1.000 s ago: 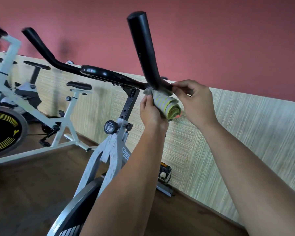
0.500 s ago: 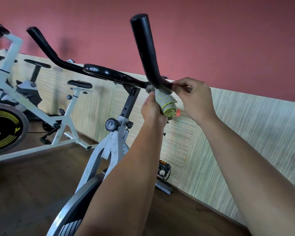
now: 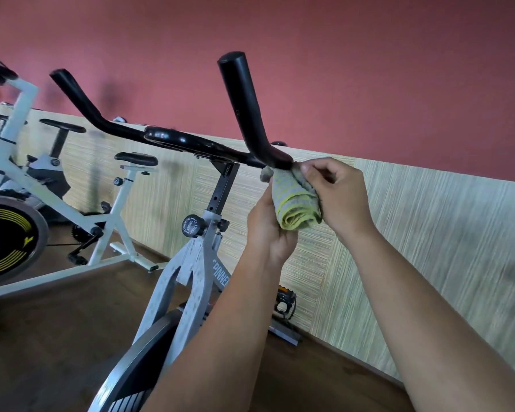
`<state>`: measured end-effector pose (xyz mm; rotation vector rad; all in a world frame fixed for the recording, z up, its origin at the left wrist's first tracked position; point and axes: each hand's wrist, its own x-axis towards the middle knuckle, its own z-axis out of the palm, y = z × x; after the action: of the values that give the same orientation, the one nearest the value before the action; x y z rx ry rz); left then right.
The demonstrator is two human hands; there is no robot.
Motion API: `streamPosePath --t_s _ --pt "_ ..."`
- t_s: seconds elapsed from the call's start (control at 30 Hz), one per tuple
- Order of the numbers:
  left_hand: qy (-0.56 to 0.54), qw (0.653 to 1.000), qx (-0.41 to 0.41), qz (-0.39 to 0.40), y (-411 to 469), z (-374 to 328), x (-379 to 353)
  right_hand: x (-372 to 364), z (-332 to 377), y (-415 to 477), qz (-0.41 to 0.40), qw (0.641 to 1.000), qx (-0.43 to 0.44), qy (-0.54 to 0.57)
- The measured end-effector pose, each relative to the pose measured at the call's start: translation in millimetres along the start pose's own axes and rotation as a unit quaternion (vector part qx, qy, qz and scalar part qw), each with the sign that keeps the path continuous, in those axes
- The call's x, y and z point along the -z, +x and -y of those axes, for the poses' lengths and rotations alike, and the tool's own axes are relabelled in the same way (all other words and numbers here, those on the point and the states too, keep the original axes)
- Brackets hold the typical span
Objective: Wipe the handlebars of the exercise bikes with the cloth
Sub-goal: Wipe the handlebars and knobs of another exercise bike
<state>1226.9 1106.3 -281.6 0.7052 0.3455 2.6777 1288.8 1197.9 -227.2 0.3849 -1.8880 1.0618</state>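
Observation:
A grey exercise bike [image 3: 191, 272] stands in front of me with black handlebars [image 3: 185, 141]; its right horn [image 3: 246, 108] rises steeply. A rolled grey and yellow-green cloth [image 3: 295, 200] hangs just under the bend at the foot of that horn. My left hand [image 3: 268, 230] grips the cloth's lower part from the left. My right hand [image 3: 333, 194] pinches the cloth's top edge against the bar's bend.
A white exercise bike [image 3: 42, 197] with a black and yellow flywheel [image 3: 6, 236] stands at the left. Further bikes sit behind it. A woven panel wall [image 3: 428, 248] runs close along the right. A pedal [image 3: 284, 301] sits low by the wall. The floor is dark wood.
The view has tilted up a little, so the handlebars sit lower in the frame. Both hands stay on the cloth at the bend; my left hand has slid slightly lower.

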Motion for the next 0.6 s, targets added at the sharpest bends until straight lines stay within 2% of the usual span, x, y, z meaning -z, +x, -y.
streamPosePath --t_s 0.07,0.2,0.37,0.47,0.6 --pt "0.086 0.995 -0.041 -0.023 -23 -3 -2 1 3 -13 0.006 0.999 -0.027 0.032" --pt "0.243 0.961 -0.117 -0.054 -52 -15 -5 -2 -2 -39 0.066 0.984 -0.102 0.131" --pt "0.446 0.881 -0.151 -0.038 -59 -32 -11 -16 -9 -53 0.04 0.954 -0.173 0.243" --pt "0.506 0.852 -0.132 -0.016 -55 -44 -7 -25 -16 -54 0.018 0.932 -0.225 0.285" --pt "0.522 0.841 -0.139 -0.018 -52 -60 -3 -36 -21 -51 0.003 0.899 -0.253 0.357"
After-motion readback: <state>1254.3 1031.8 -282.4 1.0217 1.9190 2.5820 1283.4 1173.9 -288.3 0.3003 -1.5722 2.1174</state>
